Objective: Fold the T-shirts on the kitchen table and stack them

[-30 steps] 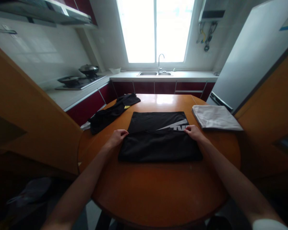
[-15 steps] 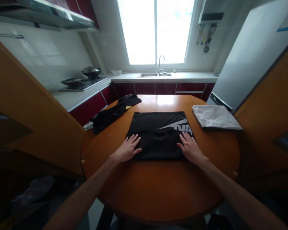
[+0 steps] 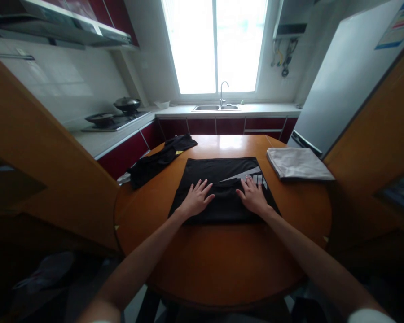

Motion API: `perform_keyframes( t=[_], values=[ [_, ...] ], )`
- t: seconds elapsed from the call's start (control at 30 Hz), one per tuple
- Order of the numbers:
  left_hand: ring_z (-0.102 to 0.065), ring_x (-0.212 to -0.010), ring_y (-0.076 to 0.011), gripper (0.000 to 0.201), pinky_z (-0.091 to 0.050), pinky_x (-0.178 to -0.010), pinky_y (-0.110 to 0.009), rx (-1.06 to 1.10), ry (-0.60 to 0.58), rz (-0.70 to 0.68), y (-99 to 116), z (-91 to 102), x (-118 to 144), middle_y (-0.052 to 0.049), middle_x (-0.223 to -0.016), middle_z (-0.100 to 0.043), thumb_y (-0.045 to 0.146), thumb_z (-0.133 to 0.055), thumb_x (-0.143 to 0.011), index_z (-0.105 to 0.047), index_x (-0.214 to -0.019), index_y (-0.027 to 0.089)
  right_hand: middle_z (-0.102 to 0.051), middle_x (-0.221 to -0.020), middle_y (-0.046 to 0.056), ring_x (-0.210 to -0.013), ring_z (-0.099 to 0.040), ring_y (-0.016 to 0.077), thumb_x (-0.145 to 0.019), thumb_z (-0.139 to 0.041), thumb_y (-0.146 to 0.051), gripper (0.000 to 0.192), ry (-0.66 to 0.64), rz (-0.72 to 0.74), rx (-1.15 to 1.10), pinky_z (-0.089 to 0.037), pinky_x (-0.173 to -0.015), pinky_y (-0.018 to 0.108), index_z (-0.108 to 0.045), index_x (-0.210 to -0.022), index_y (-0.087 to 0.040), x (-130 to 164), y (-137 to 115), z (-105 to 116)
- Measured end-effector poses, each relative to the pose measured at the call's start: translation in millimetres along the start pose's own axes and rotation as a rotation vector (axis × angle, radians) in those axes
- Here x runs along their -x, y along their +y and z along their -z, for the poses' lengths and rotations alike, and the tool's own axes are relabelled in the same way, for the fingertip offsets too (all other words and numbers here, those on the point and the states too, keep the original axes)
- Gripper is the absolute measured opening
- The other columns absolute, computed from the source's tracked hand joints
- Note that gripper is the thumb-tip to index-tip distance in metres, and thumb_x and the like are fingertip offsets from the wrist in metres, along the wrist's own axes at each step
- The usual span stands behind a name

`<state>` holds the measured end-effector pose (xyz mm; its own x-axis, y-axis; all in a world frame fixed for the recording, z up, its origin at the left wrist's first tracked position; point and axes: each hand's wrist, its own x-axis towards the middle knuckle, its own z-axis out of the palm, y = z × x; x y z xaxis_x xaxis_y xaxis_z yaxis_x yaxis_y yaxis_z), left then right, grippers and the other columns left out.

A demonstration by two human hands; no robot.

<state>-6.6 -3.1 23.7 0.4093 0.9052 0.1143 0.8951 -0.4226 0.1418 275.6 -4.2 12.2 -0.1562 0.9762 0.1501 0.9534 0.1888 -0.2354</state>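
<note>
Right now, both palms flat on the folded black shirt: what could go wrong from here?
1. The left hand and right hand press the black shirt on a glossy round table; a forward push may slide it and skew the fold.
2. The loose black garment hangs over the table's far-left edge and could slip off if nudged.
3. The folded grey cloth lies beside the shirt, so a wide right sweep might disturb it.

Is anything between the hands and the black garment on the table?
No. The left hand and right hand both lie flat, fingers spread, directly on the folded black garment with a white print on the round wooden table.
</note>
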Motion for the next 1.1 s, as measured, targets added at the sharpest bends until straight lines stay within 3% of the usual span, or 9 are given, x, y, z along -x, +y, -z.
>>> perform_keyframes(
  t=[0.1, 0.2, 0.3, 0.47, 0.63, 0.77, 0.93, 1.0, 1.1],
  values=[
    [-0.017, -0.155, -0.0353, 0.065, -0.018, -0.121, -0.063, -0.006, -0.011, 0.060, 10, -17.9, -12, -0.010, -0.166, -0.027, 0.060, -0.035, -0.102, -0.040, -0.156, 0.025, -0.023, -0.167, 0.016, -0.155, -0.015, 0.0303, -0.105, -0.029, -0.049, 0.065, -0.053, -0.055, -0.024, -0.011, -0.121, 0.058, -0.036, -0.157, -0.012, -8, -5, -11],
    [-0.016, -0.155, -0.0342, 0.065, -0.018, -0.122, -0.062, -0.011, 0.001, 0.072, 11, -27.2, -11, -0.009, -0.167, -0.026, 0.060, -0.037, -0.101, -0.040, -0.156, 0.026, -0.025, -0.166, 0.016, -0.155, -0.016, 0.0287, -0.105, -0.029, -0.047, 0.063, 0.000, -0.068, -0.034, -0.011, -0.122, 0.056, -0.036, -0.157, -0.013, -9, -4, -17],
    [-0.018, -0.155, -0.0333, 0.063, -0.019, -0.122, -0.062, 0.001, 0.042, 0.074, 10, -25.8, -9, -0.009, -0.166, -0.028, 0.059, -0.038, -0.101, -0.042, -0.155, 0.026, -0.022, -0.167, 0.015, -0.156, -0.013, 0.0271, -0.105, -0.029, -0.046, 0.063, 0.057, -0.052, -0.030, -0.009, -0.123, 0.054, -0.035, -0.157, -0.012, -7, -3, -18],
    [-0.024, -0.153, -0.0338, 0.063, -0.023, -0.121, -0.061, 0.013, 0.065, 0.042, 12, -16.8, -8, -0.008, -0.163, -0.035, 0.061, -0.043, -0.099, -0.047, -0.152, 0.027, -0.026, -0.166, 0.016, -0.155, -0.017, 0.0285, -0.104, -0.032, -0.048, 0.063, -0.047, -0.071, -0.036, -0.012, -0.122, 0.056, -0.037, -0.156, -0.013, -5, -5, -19],
    [-0.027, -0.152, -0.0309, 0.060, -0.023, -0.122, -0.058, 0.015, 0.194, 0.033, 16, -13.5, -4, -0.008, -0.162, -0.038, 0.057, -0.039, -0.102, -0.048, -0.152, 0.025, -0.025, -0.166, 0.015, -0.155, -0.016, 0.0272, -0.105, -0.030, -0.047, 0.061, 0.045, -0.074, -0.052, -0.013, -0.122, 0.054, -0.039, -0.155, -0.013, 0, -5, -16],
    [-0.028, -0.152, -0.0339, 0.058, -0.022, -0.121, -0.061, -0.020, 0.123, 0.052, 20, -15.7, 1, -0.009, -0.161, -0.040, 0.056, -0.044, -0.100, -0.051, -0.150, 0.027, -0.029, -0.164, 0.017, -0.154, -0.019, 0.0292, -0.104, -0.032, -0.044, 0.060, -0.023, -0.089, -0.049, -0.014, -0.121, 0.055, -0.042, -0.153, -0.011, 3, -4, -13],
    [-0.020, -0.155, -0.0302, 0.059, -0.016, -0.125, -0.056, -0.050, 0.245, 0.005, 37, -13.6, 9, -0.008, -0.164, -0.033, 0.052, -0.040, -0.102, -0.045, -0.154, 0.024, -0.029, -0.165, 0.015, -0.155, -0.018, 0.0260, -0.105, -0.027, -0.039, 0.058, 0.161, -0.076, -0.042, -0.012, -0.123, 0.050, -0.041, -0.154, -0.011, 10, -16, -7],
    [-0.020, -0.155, -0.0299, 0.061, -0.019, -0.124, -0.055, -0.031, 0.205, -0.030, 45, -16.2, 11, -0.007, -0.165, -0.031, 0.055, -0.039, -0.102, -0.042, -0.156, 0.026, -0.025, -0.167, 0.013, -0.156, -0.015, 0.0245, -0.105, -0.027, -0.040, 0.059, 0.150, -0.007, -0.042, -0.011, -0.124, 0.048, -0.037, -0.157, -0.014, 14, -24, -8],
    [-0.018, -0.155, -0.0327, 0.065, -0.020, -0.122, -0.061, -0.017, 0.056, -0.059, 50, -24.5, 12, -0.005, -0.167, -0.027, 0.062, -0.042, -0.099, -0.038, -0.157, 0.033, -0.018, -0.169, 0.010, -0.156, -0.013, 0.0263, -0.104, -0.031, -0.045, 0.062, -0.007, 0.063, -0.017, -0.010, -0.123, 0.053, -0.031, -0.160, -0.018, 18, -32, -16]
  ],
)
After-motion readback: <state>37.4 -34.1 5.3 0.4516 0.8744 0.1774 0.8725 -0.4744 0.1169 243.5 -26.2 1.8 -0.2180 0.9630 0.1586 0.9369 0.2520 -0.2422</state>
